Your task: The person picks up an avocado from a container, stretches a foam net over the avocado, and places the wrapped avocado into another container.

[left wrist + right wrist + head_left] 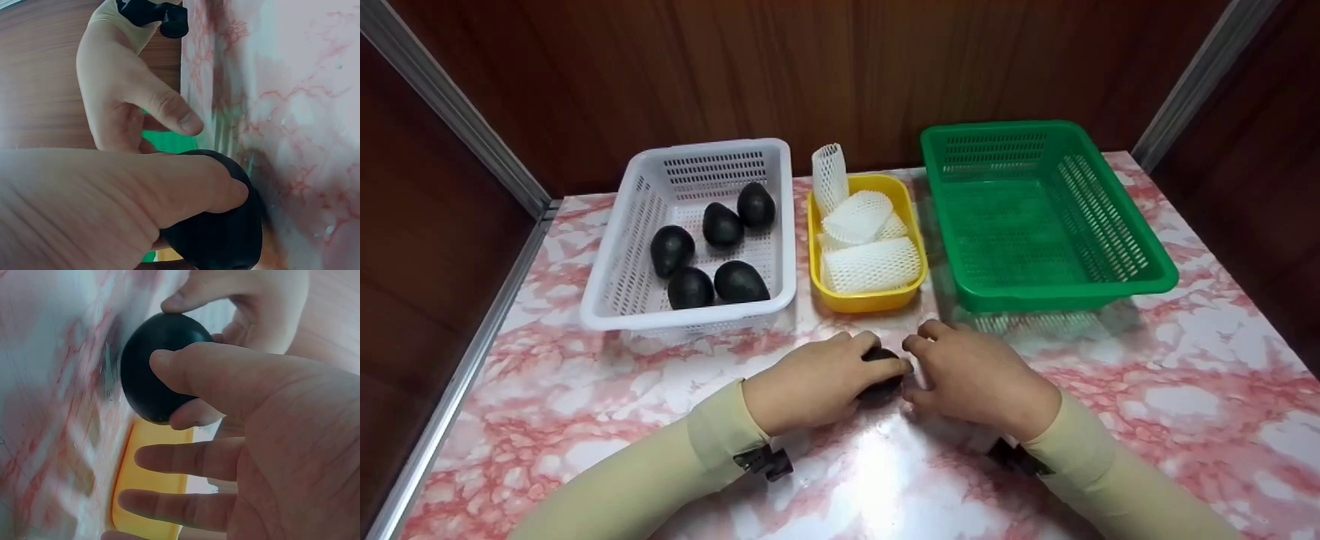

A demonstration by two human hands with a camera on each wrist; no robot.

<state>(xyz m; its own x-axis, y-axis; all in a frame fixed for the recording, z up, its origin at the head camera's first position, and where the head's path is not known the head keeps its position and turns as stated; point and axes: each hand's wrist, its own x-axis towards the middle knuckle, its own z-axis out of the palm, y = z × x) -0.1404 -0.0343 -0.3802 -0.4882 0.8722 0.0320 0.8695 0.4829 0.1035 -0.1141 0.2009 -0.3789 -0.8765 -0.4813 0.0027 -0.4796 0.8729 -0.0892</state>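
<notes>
My left hand (817,382) grips a dark avocado (880,388) low over the marbled table, in front of the yellow basket. Its fingers curl over the fruit, and in the left wrist view the thumb lies along the dark skin of the avocado (225,239). Just to the right of the fruit is my right hand (979,379), its fingers spread and slightly bent. In the right wrist view its thumb overlaps the avocado (140,382); whether it touches I cannot tell.
At the left a white basket (615,262) holds several avocados (723,226). A yellow basket (870,302) in the middle contains white foam net sleeves (874,266), one upright. At the right stands a green basket (1005,232). Wooden panels (855,75) close off the back and sides.
</notes>
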